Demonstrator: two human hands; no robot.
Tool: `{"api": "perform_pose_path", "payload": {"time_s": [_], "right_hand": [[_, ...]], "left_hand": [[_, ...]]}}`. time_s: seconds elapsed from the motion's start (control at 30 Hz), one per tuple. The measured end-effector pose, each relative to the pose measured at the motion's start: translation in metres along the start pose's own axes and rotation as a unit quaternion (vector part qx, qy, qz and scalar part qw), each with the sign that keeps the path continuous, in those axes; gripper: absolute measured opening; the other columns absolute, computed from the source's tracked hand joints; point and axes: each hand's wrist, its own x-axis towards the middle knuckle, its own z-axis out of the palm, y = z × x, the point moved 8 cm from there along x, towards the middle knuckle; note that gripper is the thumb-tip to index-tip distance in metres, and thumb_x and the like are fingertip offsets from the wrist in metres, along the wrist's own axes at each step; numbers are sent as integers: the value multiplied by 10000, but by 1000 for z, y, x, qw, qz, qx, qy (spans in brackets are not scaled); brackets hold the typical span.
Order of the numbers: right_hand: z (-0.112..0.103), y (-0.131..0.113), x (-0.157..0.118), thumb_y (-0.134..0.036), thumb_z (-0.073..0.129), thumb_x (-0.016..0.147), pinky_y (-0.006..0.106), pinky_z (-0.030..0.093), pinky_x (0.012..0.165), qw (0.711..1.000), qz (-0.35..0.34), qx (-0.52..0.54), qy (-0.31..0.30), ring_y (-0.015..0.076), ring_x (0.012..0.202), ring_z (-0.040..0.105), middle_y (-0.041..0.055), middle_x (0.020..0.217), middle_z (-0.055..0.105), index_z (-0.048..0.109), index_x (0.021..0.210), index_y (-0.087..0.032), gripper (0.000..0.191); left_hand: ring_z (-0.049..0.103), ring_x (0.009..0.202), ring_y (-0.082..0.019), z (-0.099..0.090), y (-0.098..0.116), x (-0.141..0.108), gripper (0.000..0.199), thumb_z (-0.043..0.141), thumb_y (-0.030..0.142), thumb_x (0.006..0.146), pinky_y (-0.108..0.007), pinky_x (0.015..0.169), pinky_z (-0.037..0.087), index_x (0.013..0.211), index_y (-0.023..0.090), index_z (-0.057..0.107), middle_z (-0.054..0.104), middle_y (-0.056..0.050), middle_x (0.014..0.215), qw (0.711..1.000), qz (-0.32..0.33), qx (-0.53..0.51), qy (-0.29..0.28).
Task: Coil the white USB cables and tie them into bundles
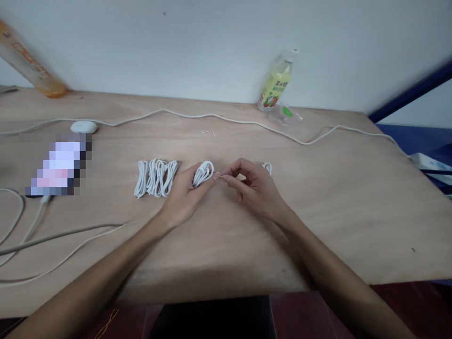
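Observation:
My left hand (187, 190) is closed around a coiled white cable (203, 173), whose loops stick up between thumb and fingers. Just to the right, my right hand (252, 186) pinches something thin and tiny near my left thumb tip; it is too small to name. Several bundled white cables (157, 178) lie in a row on the table, left of my left hand. Another white cable bundle (267, 167) is mostly hidden behind my right hand.
A long white cord (212, 116) crosses the wooden table (339, 212). At the back stand a yellow-labelled bottle (277, 82) beside clear plastic packaging (286, 115), and a tall orange bottle (35, 66). On the left lie a blurred phone (60, 165), a white case (84, 127) and cables.

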Motion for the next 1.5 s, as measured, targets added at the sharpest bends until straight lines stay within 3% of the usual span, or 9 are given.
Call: {"api": "perform_pose_path", "payload": {"time_s": [0.17, 0.5, 0.87, 1.1, 1.5], "right_hand": [[-2, -4, 0, -430, 807, 971, 220, 477, 492, 999, -22, -37, 9, 161, 786, 616, 35, 913, 684, 733, 934, -227, 219], [4, 2, 0, -477, 805, 954, 211, 444, 425, 999, 37, 13, -36, 98, 587, 487, -16, 819, 630, 708, 910, -210, 288], [3, 0, 1, -420, 796, 966, 213, 434, 431, 997, 41, -12, -57, 84, 533, 494, -33, 756, 628, 726, 891, -208, 235], [4, 0, 1, -468, 806, 960, 221, 435, 427, 997, 45, 5, -66, 89, 541, 492, -27, 777, 626, 716, 887, -210, 283], [5, 1, 0, -464, 777, 980, 217, 432, 435, 996, 48, -25, -66, 90, 547, 496, -28, 785, 624, 685, 895, -216, 278]], "left_hand": [[553, 764, -208, 0, -2, 0, 245, 662, 407, 987, -348, 730, 488, 814, 235, 639, 613, -9, 788, 1000, -15, -8, -6], [495, 715, -178, 3, 1, 0, 223, 641, 385, 959, -307, 671, 446, 809, 231, 581, 539, 16, 745, 1000, -2, 8, -17], [517, 711, -177, 5, -2, 0, 201, 634, 373, 960, -307, 695, 475, 823, 233, 587, 537, 30, 736, 1000, 8, 9, -28], [526, 726, -178, 4, -1, -1, 179, 634, 368, 965, -303, 701, 473, 860, 225, 612, 572, 26, 753, 999, 13, 24, -30], [474, 709, -163, 6, -3, -3, 206, 600, 333, 958, -308, 692, 395, 795, 241, 514, 509, 48, 727, 999, 12, 45, -26]]}}
